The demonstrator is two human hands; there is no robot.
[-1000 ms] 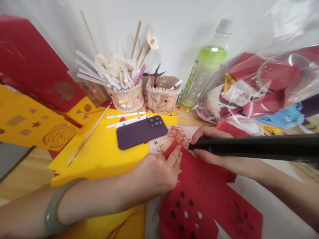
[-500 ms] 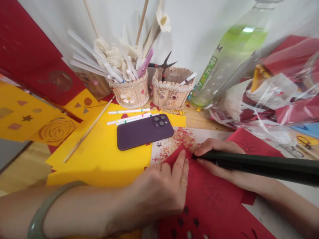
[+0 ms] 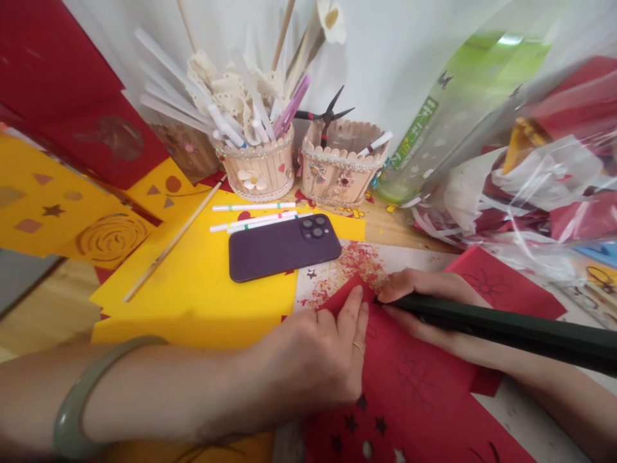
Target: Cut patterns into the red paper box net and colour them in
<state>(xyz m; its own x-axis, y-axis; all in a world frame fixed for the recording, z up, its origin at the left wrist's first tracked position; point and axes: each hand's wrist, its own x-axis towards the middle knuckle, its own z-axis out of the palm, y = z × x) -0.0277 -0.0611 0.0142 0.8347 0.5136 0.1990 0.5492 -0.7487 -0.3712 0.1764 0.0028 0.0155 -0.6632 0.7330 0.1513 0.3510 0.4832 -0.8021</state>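
My left hand (image 3: 321, 350), a ring on one finger, presses stretched fingertips onto a red sheet of paper (image 3: 434, 379); its thumb is hidden. That sheet carries drawn flower outlines and star-shaped cut-outs. Just right of those fingertips, my right hand (image 3: 424, 302) pinches a long, dark, pen-like tool (image 3: 501, 331) near its tip. The tip meets the red paper at its upper edge; whether it cuts or draws I cannot tell. Behind my right hand lies another red piece (image 3: 511, 289) with a flower outline.
A purple phone (image 3: 274, 251) lies on yellow paper (image 3: 193, 289), with white sticks (image 3: 255, 207) behind it. Decorated pots (image 3: 258, 170) hold pens and pliers (image 3: 328, 117). A clear bottle (image 3: 448, 116) and a plastic bag of paper scraps (image 3: 544, 167) stand right. Red-yellow crumbs (image 3: 357, 263) cover white paper.
The view has shifted slightly, so the pots and phone sit a little higher and further right. Both hands keep nearly the same place on the red paper; the tool's far end appears slightly lower.
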